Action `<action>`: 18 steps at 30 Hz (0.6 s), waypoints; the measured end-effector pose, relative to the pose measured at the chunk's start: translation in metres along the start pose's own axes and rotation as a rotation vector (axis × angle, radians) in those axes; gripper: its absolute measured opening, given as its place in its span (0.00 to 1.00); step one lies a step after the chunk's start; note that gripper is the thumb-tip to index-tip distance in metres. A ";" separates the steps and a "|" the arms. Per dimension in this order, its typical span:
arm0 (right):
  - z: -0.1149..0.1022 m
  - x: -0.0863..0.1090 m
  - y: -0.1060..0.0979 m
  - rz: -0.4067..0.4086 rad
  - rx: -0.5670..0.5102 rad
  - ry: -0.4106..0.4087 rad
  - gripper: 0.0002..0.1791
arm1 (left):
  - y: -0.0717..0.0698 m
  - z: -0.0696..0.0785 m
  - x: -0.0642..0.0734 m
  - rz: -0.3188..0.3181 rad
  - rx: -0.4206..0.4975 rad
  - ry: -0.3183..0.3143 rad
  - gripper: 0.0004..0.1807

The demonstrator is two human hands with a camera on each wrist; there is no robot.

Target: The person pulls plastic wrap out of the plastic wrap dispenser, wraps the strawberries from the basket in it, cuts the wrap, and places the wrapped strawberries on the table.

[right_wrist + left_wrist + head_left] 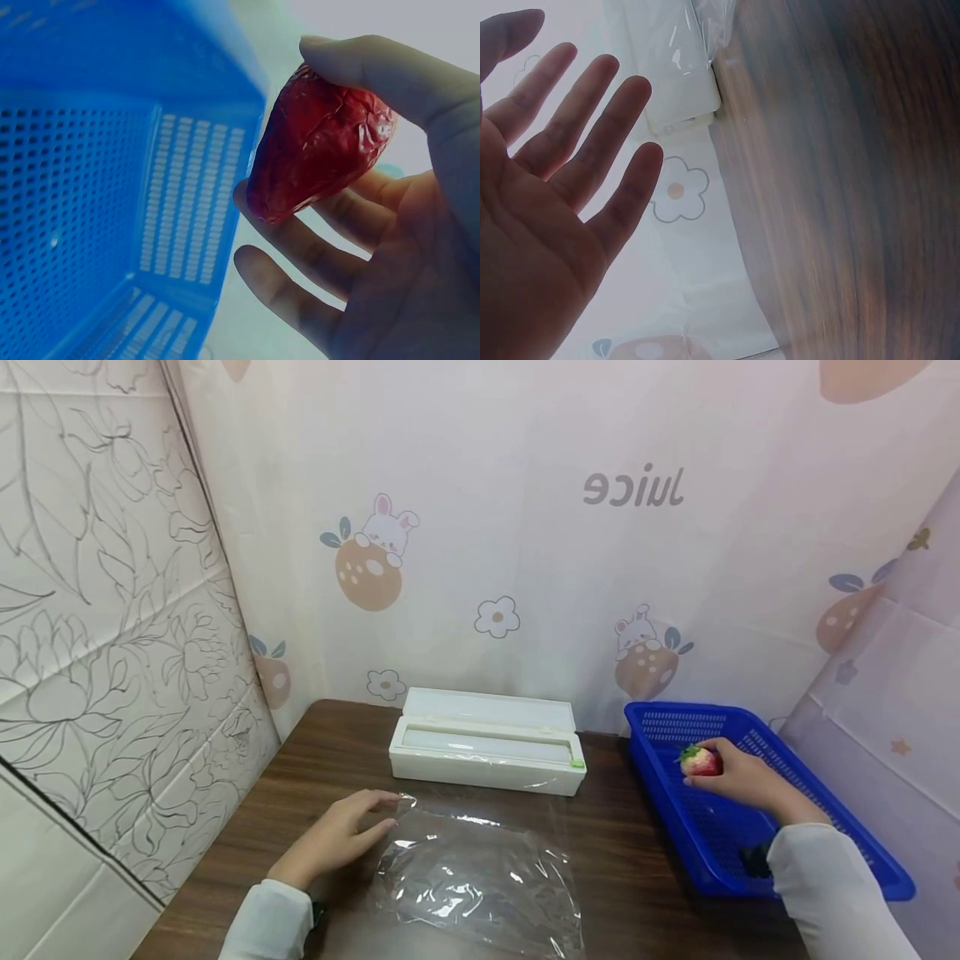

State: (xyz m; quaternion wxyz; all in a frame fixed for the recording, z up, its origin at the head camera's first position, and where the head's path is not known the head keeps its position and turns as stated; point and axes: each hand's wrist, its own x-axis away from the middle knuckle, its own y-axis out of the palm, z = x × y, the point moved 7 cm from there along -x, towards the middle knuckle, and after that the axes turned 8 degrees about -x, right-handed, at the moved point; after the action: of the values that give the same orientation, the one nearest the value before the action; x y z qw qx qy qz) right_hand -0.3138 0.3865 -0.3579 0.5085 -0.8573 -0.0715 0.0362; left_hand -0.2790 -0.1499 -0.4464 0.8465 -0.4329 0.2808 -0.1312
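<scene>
Between thumb and fingers, my right hand (738,781) holds a strawberry (702,762) above the blue basket (667,810). The fruit is red with a pale patch and green leaves; in the right wrist view the strawberry (322,142) looks shiny and creased. My left hand (341,831) has its fingers extended at the left edge of a clear plastic film (480,877), which lies wrinkled over the table. Whether a fingertip touches the film is hard to tell. In the left wrist view the left hand (555,187) has spread fingers and an empty palm.
A white wrap dispenser box (487,768) with its lid raised stands at the back of the dark wooden table (330,752). A small green piece (577,763) sits at its right end. Patterned curtains (480,527) hang behind and at both sides.
</scene>
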 end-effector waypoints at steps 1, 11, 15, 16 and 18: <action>-0.004 0.000 0.001 0.005 -0.005 -0.008 0.44 | 0.000 -0.001 0.000 -0.004 0.002 -0.006 0.18; -0.042 0.006 0.016 0.014 -0.035 -0.088 0.39 | 0.004 -0.007 0.004 -0.070 0.056 -0.031 0.17; -0.053 0.008 0.024 0.016 -0.050 -0.116 0.37 | 0.005 -0.007 0.004 -0.071 0.058 -0.035 0.16; -0.056 0.008 0.026 0.020 -0.052 -0.127 0.36 | 0.006 -0.007 0.004 -0.072 0.055 -0.036 0.16; -0.061 0.008 0.030 0.023 -0.057 -0.143 0.35 | 0.007 -0.008 0.004 -0.081 0.047 -0.041 0.16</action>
State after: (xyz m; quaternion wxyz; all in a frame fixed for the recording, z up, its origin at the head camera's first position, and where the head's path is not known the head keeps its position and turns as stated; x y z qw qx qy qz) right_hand -0.2946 0.3206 -0.3553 0.4772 -0.8674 -0.0987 0.1014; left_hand -0.2802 -0.1526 -0.4574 0.8561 -0.4263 0.2427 -0.1629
